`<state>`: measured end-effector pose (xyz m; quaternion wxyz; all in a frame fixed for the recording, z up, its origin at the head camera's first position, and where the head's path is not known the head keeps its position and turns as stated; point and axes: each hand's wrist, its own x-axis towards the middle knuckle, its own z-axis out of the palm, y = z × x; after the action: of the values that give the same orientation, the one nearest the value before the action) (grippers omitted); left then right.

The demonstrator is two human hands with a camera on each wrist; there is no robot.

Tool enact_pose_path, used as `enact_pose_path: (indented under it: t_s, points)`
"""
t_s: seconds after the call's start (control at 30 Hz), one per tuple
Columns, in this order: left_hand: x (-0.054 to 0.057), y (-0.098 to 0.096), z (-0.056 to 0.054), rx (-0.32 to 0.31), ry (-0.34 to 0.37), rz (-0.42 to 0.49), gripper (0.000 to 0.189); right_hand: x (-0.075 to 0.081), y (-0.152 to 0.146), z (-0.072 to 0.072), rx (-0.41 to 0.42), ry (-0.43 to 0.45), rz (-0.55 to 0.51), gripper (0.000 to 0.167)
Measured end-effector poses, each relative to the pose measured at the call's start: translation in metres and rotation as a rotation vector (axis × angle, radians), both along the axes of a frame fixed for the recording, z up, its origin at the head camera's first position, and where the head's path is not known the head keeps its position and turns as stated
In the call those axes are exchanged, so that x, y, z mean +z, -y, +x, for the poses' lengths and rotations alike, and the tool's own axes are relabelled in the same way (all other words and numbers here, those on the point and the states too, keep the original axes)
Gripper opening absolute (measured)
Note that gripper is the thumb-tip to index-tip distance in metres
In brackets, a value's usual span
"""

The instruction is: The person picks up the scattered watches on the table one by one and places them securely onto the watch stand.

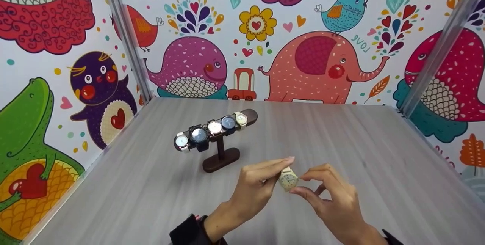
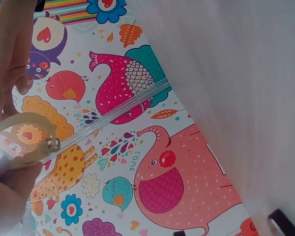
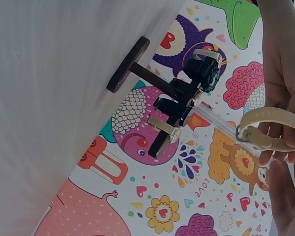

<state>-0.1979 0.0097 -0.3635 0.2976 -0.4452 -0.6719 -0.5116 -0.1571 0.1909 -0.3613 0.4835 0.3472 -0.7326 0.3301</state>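
A cream wristwatch [image 1: 288, 181] is between my two hands, its round dial facing up toward the head camera. Its strap [image 2: 27, 118] is buckled into a loop, seen from the side in the left wrist view. My left hand [image 1: 252, 184] holds the watch from the left, fingers long and nearly straight; its thumb is mostly hidden in the head view. My right hand [image 1: 337, 199] has thumb and index finger at the right and lower edges of the case, pinching it. In the right wrist view the buckle [image 3: 243, 132] hangs out from the hands.
A dark wooden watch stand [image 1: 221, 159] is on the grey wood-grain table [image 1: 322, 138], left of the hands. Its slanted bar carries several watches, among them a black one [image 1: 199, 135] and a cream one [image 1: 241, 119]. Cartoon-printed walls [image 1: 250, 66] enclose the table.
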Motion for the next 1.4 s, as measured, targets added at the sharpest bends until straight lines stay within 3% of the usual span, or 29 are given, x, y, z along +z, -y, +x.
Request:
enact_pose_path:
  t_s: [0.17,0.33,0.53,0.83,1.17,1.3,1.4]
  points:
    - [0.004,0.002,0.001,-0.052,0.116,0.003,0.029,0.011,0.004,0.001,-0.047,-0.088,0.085,0.046]
    - [0.007,0.005,0.001,-0.108,0.171,-0.026,0.025,0.021,0.003,0.0,-0.058,-0.152,0.208,0.05]
    - [0.008,0.005,0.0,-0.169,0.231,-0.038,0.02,0.025,-0.005,-0.005,-0.089,-0.159,0.345,0.043]
    - [0.008,0.007,0.001,-0.263,0.489,0.001,0.024,0.022,-0.006,-0.007,-0.129,-0.243,0.404,0.04]
    - [0.01,0.008,0.0,-0.33,0.615,-0.016,0.027,0.024,-0.006,-0.006,-0.143,-0.303,0.423,0.041]
    - [0.011,0.007,0.001,-0.323,0.617,-0.029,0.027,0.027,-0.004,-0.005,-0.108,-0.276,0.397,0.042]
    - [0.011,0.008,0.002,-0.307,0.574,-0.071,0.027,0.03,-0.002,-0.004,-0.09,-0.26,0.385,0.043]
